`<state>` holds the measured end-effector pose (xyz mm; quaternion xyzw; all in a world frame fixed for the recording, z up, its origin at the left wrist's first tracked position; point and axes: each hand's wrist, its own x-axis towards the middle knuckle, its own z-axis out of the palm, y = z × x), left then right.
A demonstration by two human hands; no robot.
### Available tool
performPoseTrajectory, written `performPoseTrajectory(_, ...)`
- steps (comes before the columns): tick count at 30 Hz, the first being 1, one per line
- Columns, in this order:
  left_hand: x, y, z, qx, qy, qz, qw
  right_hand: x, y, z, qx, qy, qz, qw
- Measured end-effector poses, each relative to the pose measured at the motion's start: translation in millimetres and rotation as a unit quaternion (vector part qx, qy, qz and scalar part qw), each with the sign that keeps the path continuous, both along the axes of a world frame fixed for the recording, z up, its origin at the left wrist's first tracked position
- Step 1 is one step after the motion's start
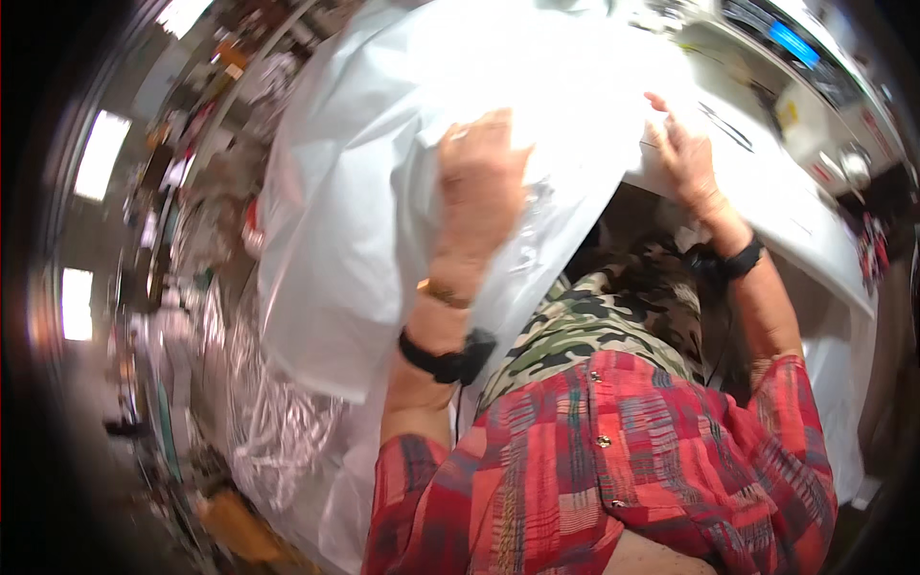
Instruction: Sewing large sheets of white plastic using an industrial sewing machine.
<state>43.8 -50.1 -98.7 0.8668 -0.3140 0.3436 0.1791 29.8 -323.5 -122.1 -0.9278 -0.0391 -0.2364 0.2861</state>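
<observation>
Noted nearest a red plaid shirt [661,450] with a buttoned front and, just beyond, camouflage trousers [599,326]. Recorded a black wristband [431,359] and a gold-toned bracelet [444,292] behind the left grip [484,177].

Found that grip knuckles up, fingers curled down onto a large white plastic sheet [335,220]; could not tell pinching from plain pressing, owing to hidden fingertips. Located the sheet ahead and to the left of the trousers, spread wide, meeting the white tabletop [781,192] on the right. Found the right grip [685,158] near the sheet's right edge, over the tabletop, fingers bent and partly spread; could not confirm any pinch through the glare.

Judged the sheet liable to slide leftward, given the broad loose drape on that side and slick-looking surface. Judged trapped creases possible too, from uneven pressure under the left grip.

Recorded the sheet as smooth, faintly glossy, bluish in shade and washed out under strong light, with soft folds on the left and a clearer, crinkled strip beside the left grip.

Noted crumpled clear film [278,441] at lower left. Observed farther off a thin dark object [744,142] of uncertain kind, a blue-lit screen [794,44] and, across the room, bright panels [103,153].
</observation>
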Motion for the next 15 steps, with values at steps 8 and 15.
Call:
performPoseTrajectory(8, 60, 39, -42, -0.013, 0.071, -0.054, 0.996, -83, 86, -35, -0.155, 0.047, 0.272, 0.949)
performPoseTrajectory(15, 65, 42, -46, -0.016, 0.057, -0.074, 0.996, -88, 109, -32, -0.211, 0.062, 0.322, 0.921)
